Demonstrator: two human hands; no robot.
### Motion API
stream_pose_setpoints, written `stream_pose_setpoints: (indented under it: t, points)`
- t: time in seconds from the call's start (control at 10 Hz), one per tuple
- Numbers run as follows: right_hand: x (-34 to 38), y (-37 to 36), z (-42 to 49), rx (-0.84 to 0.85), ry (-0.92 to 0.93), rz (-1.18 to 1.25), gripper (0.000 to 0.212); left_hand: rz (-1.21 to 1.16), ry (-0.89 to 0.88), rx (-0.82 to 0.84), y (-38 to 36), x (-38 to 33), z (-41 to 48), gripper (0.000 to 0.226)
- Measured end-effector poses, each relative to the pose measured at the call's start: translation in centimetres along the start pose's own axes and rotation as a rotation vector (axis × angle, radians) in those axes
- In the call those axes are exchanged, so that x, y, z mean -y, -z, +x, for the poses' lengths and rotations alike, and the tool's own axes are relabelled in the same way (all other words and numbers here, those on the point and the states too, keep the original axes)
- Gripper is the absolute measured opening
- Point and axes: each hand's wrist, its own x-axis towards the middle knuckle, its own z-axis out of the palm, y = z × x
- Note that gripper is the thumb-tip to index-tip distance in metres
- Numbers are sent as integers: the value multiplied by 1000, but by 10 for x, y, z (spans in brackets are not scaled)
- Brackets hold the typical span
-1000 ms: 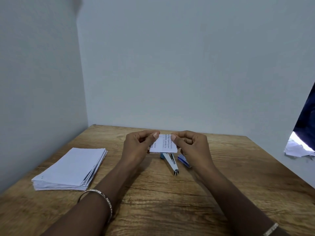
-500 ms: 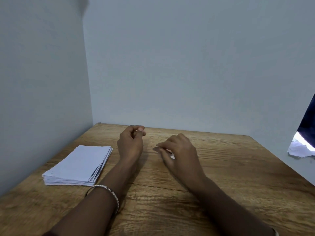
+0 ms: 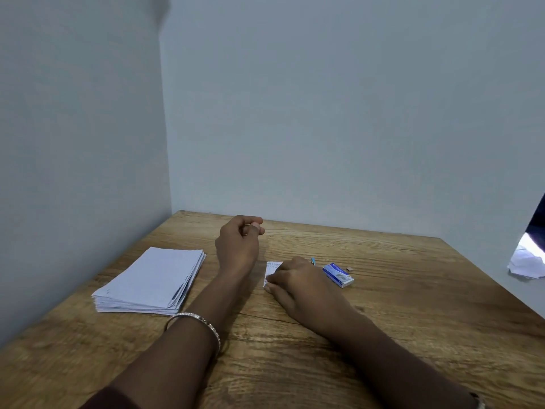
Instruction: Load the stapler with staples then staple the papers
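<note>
My right hand (image 3: 298, 287) lies low on the table with its fingers pressing a small printed paper slip (image 3: 270, 271) against the wood. Only a blue tip of the stapler (image 3: 313, 261) shows behind that hand; the rest is hidden under it. A blue staple box (image 3: 338, 274) lies just right of the hand, with a tiny brown scrap (image 3: 349, 268) beside it. My left hand (image 3: 239, 246) hovers to the left and farther back, fingers curled, thumb against forefinger, nothing visible in it. The stack of white papers (image 3: 150, 278) sits at the left.
The wooden table (image 3: 413, 320) is boxed in by grey walls at the left and back. A gap at the right edge shows crumpled white paper (image 3: 526, 261) beyond the table. A bangle circles my left wrist.
Both hands held the slip up over the stapler a second ago. My left hand has let go and drawn back, and my right hand has brought the slip down onto the table.
</note>
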Motion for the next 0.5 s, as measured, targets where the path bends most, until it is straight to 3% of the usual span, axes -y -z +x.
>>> stream_pose_setpoints:
  t: [0.2,0.4,0.5]
  points:
    - [-3,7,-5,-170,-106,160,29,56,-71,39,6,-6,-11,18]
    - [0,20,-31,-415,-294,227,20,319,-360,64,14,-15,-51,18]
    - [10,29,-48,-495,-331,242,18,379,-423,36,20,-21,-69,19]
